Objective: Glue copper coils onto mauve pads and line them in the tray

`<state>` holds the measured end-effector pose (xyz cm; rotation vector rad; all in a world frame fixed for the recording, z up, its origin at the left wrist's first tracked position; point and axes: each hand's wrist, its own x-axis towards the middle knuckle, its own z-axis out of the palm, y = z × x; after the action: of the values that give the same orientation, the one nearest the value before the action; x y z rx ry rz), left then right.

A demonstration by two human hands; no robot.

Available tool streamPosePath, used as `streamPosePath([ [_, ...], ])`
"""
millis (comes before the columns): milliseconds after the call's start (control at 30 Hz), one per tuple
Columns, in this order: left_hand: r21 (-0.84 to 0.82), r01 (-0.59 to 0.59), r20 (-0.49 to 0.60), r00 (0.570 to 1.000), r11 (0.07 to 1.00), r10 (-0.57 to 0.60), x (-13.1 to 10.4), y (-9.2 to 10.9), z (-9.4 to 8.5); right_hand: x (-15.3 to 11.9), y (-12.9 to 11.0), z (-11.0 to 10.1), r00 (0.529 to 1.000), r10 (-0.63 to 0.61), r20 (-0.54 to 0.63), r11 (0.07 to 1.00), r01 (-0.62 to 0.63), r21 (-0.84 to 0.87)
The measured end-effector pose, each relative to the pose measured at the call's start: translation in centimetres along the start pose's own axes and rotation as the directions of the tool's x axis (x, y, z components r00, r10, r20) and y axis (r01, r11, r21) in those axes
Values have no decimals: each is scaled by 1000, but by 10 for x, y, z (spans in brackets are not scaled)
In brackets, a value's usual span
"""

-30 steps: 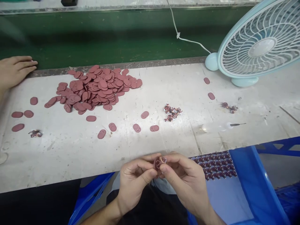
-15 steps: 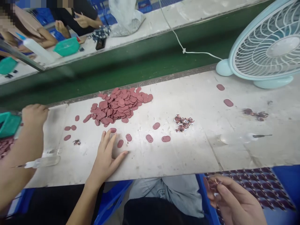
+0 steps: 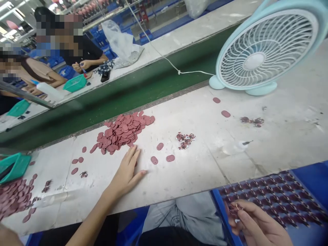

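My left hand point(image 3: 127, 171) lies palm down on the table with its fingers spread. Its fingertips are at the near edge of a heap of dark red oval discs point(image 3: 120, 131), and a disc edge peeks out beside the fingers. What lies under the palm is hidden. Low on the right, my right hand point(image 3: 256, 222) pinches a dark red oval disc point(image 3: 229, 209) with small reddish-brown strands at the fingertips. Loose discs point(image 3: 170, 158) and a small cluster of brown and white bits point(image 3: 185, 140) lie right of my left hand.
Under my right hand, a blue tray point(image 3: 217, 201) carries rows of dark red pieces. A pale blue fan point(image 3: 219, 56) stands at the back right. Clear squeeze bottles point(image 3: 55, 198) lie on the table. A green basket point(image 3: 23, 167) is at left. Co-workers sit across a green channel point(image 3: 153, 82).
The view has swung, bringing more of the far room into sight. My left hand has slid right, covering two loose discs. A neighbour's arm has drawn back at lower left. My right hand keeps its pinch.
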<state>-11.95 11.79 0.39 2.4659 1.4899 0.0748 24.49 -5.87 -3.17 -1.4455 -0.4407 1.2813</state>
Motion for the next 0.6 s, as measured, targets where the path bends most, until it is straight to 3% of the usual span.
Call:
streamPosePath([
  [167, -9, -100, 39, 994, 995, 100, -4, 22, 7, -2, 2, -17, 999, 34, -23, 999, -33, 35],
  [333, 24, -247, 82, 966, 969, 244, 27, 28, 8, -7, 6, -28, 1000, 3, -18, 997, -1, 71],
  [467, 72, -380, 122, 921, 922, 370, 44, 40, 11, -13, 14, -56, 974, -70, -215, 997, 66, -26],
  [600, 90, -454, 68, 891, 886, 450, 50, 48, 18, -15, 33, -116, 879, -171, -445, 977, 91, -195],
])
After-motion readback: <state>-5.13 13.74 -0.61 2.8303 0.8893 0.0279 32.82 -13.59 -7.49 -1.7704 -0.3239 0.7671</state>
